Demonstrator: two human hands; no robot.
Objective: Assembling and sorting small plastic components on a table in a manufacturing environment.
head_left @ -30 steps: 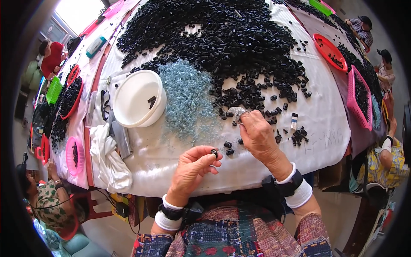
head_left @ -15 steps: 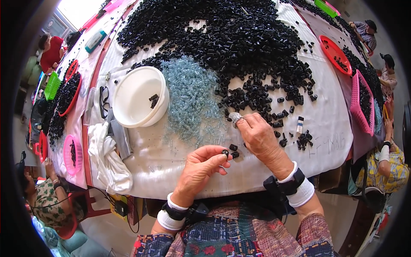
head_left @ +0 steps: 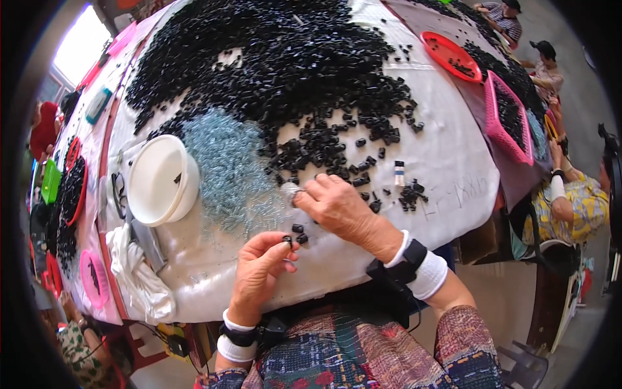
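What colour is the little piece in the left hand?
The little piece is black; head view shows it.

1. Table (head_left: 447,136), one, white-covered; beneath both hands.
2. Black parts (head_left: 259,71), large heap; beyond the right fingers (head_left: 312,192).
3. Blue bits (head_left: 223,168), one pile; beyond the left fingers (head_left: 262,242).
4. Bowl (head_left: 186,202), white; beyond and left of the left fingers.
5. Glasses (head_left: 118,191); left of the bowl.
6. White cloth (head_left: 139,279), crumpled; well left of the left fingers.
7. Loose pair (head_left: 298,228), black; just right of the left fingertips.
8. Tube (head_left: 399,173), black-and-white; right of the right fingers.
9. Small cluster (head_left: 412,196), black; beside the tube.
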